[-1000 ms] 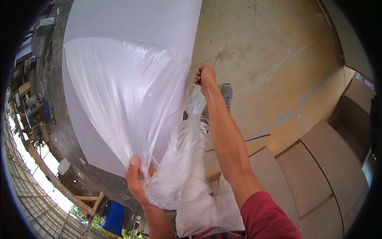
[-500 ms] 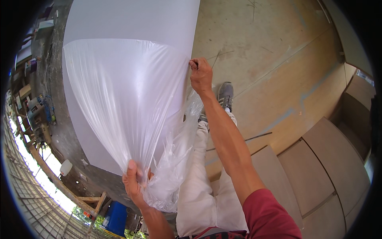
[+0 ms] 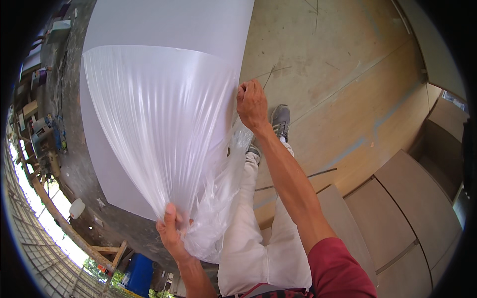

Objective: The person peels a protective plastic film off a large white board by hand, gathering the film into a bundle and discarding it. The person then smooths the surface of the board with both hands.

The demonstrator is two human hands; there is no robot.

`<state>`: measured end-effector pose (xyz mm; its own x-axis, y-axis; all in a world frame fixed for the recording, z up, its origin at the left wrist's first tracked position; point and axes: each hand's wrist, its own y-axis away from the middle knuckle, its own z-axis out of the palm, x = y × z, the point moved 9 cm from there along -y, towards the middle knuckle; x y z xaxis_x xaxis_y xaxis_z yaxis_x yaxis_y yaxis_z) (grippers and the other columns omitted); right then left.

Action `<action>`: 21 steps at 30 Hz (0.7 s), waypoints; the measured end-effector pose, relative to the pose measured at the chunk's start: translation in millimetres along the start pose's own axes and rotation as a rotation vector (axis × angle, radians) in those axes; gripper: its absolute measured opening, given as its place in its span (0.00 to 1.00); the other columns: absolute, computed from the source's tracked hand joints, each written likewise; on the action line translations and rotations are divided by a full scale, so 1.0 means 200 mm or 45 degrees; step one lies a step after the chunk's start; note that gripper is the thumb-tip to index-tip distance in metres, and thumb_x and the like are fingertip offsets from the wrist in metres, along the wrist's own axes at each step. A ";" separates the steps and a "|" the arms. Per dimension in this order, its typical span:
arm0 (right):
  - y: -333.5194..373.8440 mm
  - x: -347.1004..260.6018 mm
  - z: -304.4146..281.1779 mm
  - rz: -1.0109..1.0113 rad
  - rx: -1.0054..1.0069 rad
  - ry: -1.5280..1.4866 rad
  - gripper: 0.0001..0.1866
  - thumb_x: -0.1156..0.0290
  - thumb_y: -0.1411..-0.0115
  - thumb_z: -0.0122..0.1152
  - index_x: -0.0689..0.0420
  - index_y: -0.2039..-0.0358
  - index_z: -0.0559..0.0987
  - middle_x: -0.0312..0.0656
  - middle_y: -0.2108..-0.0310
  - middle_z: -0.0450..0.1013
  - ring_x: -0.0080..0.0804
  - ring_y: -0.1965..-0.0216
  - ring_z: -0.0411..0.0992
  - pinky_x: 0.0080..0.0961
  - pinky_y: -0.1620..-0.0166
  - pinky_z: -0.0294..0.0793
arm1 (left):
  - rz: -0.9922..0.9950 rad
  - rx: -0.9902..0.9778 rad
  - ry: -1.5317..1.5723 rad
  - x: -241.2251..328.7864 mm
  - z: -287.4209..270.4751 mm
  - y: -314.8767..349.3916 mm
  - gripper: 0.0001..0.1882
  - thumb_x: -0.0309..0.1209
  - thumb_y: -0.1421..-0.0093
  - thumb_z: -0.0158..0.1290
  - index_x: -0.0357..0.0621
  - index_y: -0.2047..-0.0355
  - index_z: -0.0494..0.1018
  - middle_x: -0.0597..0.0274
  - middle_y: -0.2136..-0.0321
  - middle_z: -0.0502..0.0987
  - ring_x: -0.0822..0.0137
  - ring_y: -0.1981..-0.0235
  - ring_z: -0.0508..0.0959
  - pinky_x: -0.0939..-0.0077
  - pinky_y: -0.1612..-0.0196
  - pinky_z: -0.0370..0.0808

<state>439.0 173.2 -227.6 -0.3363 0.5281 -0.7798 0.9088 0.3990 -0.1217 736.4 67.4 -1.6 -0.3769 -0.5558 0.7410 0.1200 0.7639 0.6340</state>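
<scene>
Clear plastic film (image 3: 154,114) lies stretched over a large white sheet (image 3: 164,22), its folds fanning out from the near end. My left hand (image 3: 172,229) is closed round the gathered film by the sheet's near edge, thumb on top. At the sheet's right edge, my right hand (image 3: 252,103) is closed with its fingers curled; it pinches the film's side edge, partly hidden by the fingers. Loose crumpled film hangs between the left hand and my legs.
Pale brown boards (image 3: 380,211) stand at the lower right. A tan panel floor (image 3: 318,74) with blue streaks stretches right of the sheet. My shoe (image 3: 280,119) is beyond the right wrist. A blue barrel (image 3: 137,274) and a cluttered dark bench (image 3: 74,164) lie to the left.
My right hand has come slightly nearer along the sheet's right edge. The film's folds have spread wider and shifted; my left hand keeps its grip almost in place.
</scene>
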 end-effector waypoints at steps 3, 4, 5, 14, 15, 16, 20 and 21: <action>0.03 -0.06 -0.01 0.063 -0.004 -0.065 0.04 0.77 0.38 0.55 0.63 0.66 0.71 0.50 0.66 0.68 0.52 0.63 0.69 0.45 0.58 0.70 | 0.013 0.114 -0.046 -0.02 -0.07 0.03 0.15 0.38 0.35 0.58 0.49 0.75 0.68 0.68 0.80 0.69 0.77 0.83 0.69 0.81 0.79 0.65; 0.04 -0.06 -0.01 0.095 -0.023 -0.081 0.04 0.77 0.38 0.55 0.63 0.66 0.71 0.50 0.66 0.68 0.52 0.63 0.69 0.45 0.58 0.70 | 0.014 0.171 -0.062 -0.03 -0.09 0.04 0.16 0.38 0.35 0.58 0.49 0.76 0.67 0.69 0.81 0.69 0.77 0.84 0.68 0.81 0.80 0.64; 0.05 -0.05 -0.01 0.127 -0.042 -0.099 0.04 0.77 0.38 0.55 0.63 0.66 0.70 0.50 0.66 0.68 0.52 0.63 0.69 0.45 0.58 0.70 | 0.008 0.151 -0.064 -0.04 -0.09 0.05 0.16 0.38 0.35 0.58 0.49 0.76 0.67 0.69 0.81 0.69 0.77 0.84 0.68 0.80 0.80 0.64; 0.15 -0.10 -0.05 -0.003 0.023 -0.135 0.05 0.78 0.37 0.55 0.64 0.65 0.69 0.52 0.63 0.69 0.52 0.61 0.70 0.44 0.57 0.70 | -0.063 0.087 -0.114 -0.06 -0.19 0.16 0.17 0.38 0.35 0.58 0.49 0.78 0.66 0.74 0.81 0.65 0.80 0.81 0.66 0.81 0.76 0.65; 0.17 -0.10 -0.05 0.003 0.015 -0.134 0.05 0.78 0.37 0.55 0.64 0.65 0.69 0.52 0.63 0.70 0.52 0.61 0.70 0.44 0.57 0.70 | -0.070 0.085 -0.128 -0.06 -0.20 0.16 0.17 0.38 0.35 0.58 0.49 0.78 0.67 0.74 0.81 0.65 0.80 0.81 0.66 0.81 0.76 0.65; 0.18 -0.11 -0.05 0.002 0.009 -0.136 0.04 0.78 0.37 0.55 0.64 0.65 0.69 0.52 0.62 0.70 0.52 0.61 0.70 0.44 0.57 0.70 | -0.073 0.084 -0.136 -0.05 -0.21 0.18 0.17 0.38 0.35 0.58 0.49 0.77 0.67 0.74 0.81 0.65 0.80 0.81 0.66 0.81 0.76 0.64; 0.23 -0.11 -0.05 0.032 -0.022 -0.169 0.04 0.78 0.37 0.55 0.64 0.64 0.69 0.52 0.62 0.70 0.52 0.61 0.70 0.44 0.57 0.70 | -0.071 0.139 -0.181 -0.05 -0.28 0.23 0.16 0.39 0.35 0.58 0.47 0.77 0.68 0.74 0.81 0.65 0.80 0.81 0.65 0.81 0.77 0.60; 0.24 -0.11 -0.06 0.025 -0.030 -0.155 0.04 0.78 0.37 0.55 0.64 0.64 0.69 0.52 0.62 0.70 0.52 0.61 0.70 0.44 0.57 0.70 | -0.078 0.100 -0.183 -0.07 -0.32 0.23 0.16 0.39 0.36 0.58 0.47 0.77 0.69 0.74 0.81 0.66 0.80 0.81 0.65 0.82 0.77 0.60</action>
<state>487.5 190.1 -209.7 -0.2846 0.4414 -0.8510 0.9085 0.4075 -0.0925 805.7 89.6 30.8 -0.5092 -0.5537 0.6588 0.0226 0.7566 0.6534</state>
